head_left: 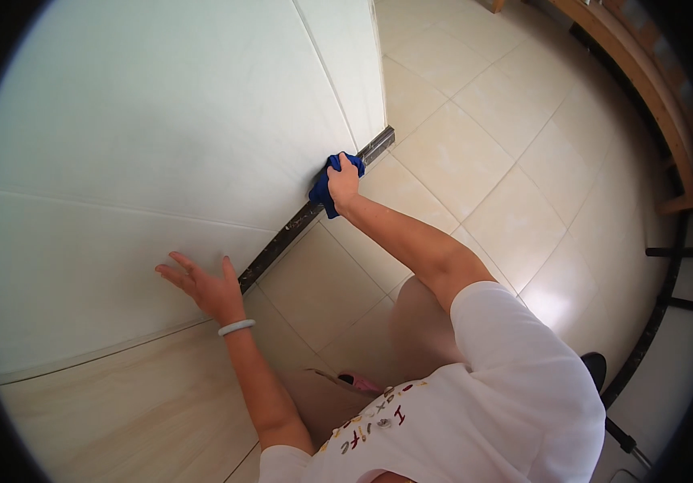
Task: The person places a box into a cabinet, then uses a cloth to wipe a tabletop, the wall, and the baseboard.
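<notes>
My right hand [344,183] grips a bunched blue cloth [322,194], its fingers closed over the top. The cloth is pressed against a dark skirting board [278,244] along the foot of a white wall panel [161,121], not far from the board's far end. Pale specks and scuffs mark the dark strip. To the left, my left hand [209,295] has its fingers spread in front of the panel and holds nothing. Whether its fingertips touch the panel, I cannot tell. A pale bangle [237,327] circles the left wrist.
Beige floor tiles [515,121] spread to the right of the skirting board. A wooden frame [668,113] curves along the far right, with black metal bars [676,252] below it. A pink shoe [360,384] shows beneath me. Pale, wood-grained tiling [137,402] lies at lower left.
</notes>
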`<action>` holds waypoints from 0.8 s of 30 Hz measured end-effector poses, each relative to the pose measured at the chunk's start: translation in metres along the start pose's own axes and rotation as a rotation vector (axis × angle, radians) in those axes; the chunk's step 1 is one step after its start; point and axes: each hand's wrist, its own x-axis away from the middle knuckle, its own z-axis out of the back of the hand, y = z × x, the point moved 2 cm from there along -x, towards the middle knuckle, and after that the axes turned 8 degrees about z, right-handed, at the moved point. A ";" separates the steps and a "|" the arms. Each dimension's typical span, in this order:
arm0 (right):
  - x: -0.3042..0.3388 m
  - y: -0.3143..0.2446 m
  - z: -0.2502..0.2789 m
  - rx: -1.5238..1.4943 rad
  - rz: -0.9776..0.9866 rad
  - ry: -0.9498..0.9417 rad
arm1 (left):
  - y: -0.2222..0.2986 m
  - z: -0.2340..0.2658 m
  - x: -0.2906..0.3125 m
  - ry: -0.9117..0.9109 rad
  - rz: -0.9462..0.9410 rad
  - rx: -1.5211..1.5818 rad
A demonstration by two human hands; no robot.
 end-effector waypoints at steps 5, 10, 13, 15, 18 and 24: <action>0.030 -0.036 -0.020 -0.091 0.067 0.010 | -0.011 0.013 0.000 0.016 -0.030 -0.030; 0.001 -0.005 -0.001 -0.046 0.007 -0.025 | 0.003 0.004 -0.002 -0.010 -0.008 0.005; 0.026 -0.036 -0.016 -0.118 0.049 0.009 | -0.016 0.011 0.002 -0.012 -0.019 -0.051; 0.024 -0.029 -0.014 -0.114 0.053 0.019 | -0.013 0.010 -0.001 0.021 -0.069 -0.060; 0.000 -0.010 0.002 -0.146 -0.040 0.011 | -0.002 0.006 -0.001 0.008 -0.046 0.000; 0.013 -0.026 -0.008 -0.167 0.029 0.017 | -0.013 0.007 -0.001 0.040 -0.084 -0.046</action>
